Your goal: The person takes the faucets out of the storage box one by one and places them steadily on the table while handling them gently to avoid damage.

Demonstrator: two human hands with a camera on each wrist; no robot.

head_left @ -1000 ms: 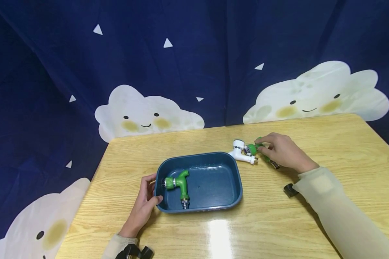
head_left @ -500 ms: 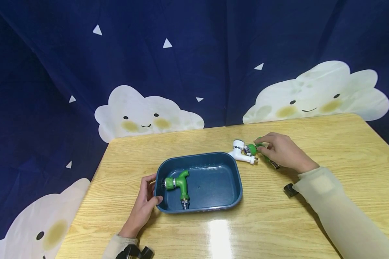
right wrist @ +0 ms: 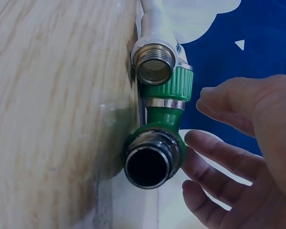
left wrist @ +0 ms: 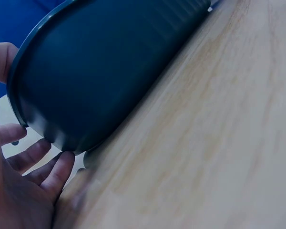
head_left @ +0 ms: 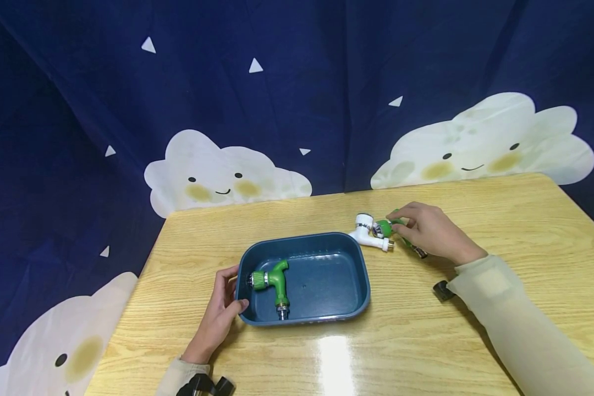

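My left hand (head_left: 218,311) grips the left end of a dark blue plastic basin (head_left: 344,280), thumb over the rim. The left wrist view has several of its fingers (left wrist: 59,174) against the outer wall. Inside the basin, at its left, lies a green tap (head_left: 279,283) with a ribbed knob and metal threaded end. My right hand (head_left: 429,231) is at a second green tap (right wrist: 164,119) on the table. Its fingertips are right beside that tap's body, while its thumb (right wrist: 219,101) stands apart from the knob. A white tap (head_left: 363,235) lies against the green one's knob.
The wooden table (head_left: 520,220) reaches back to a dark blue curtain (head_left: 326,82) printed with smiling clouds. The white tap sits close behind the basin's back right corner. Black wrist mounts (head_left: 444,291) show at both sleeves.
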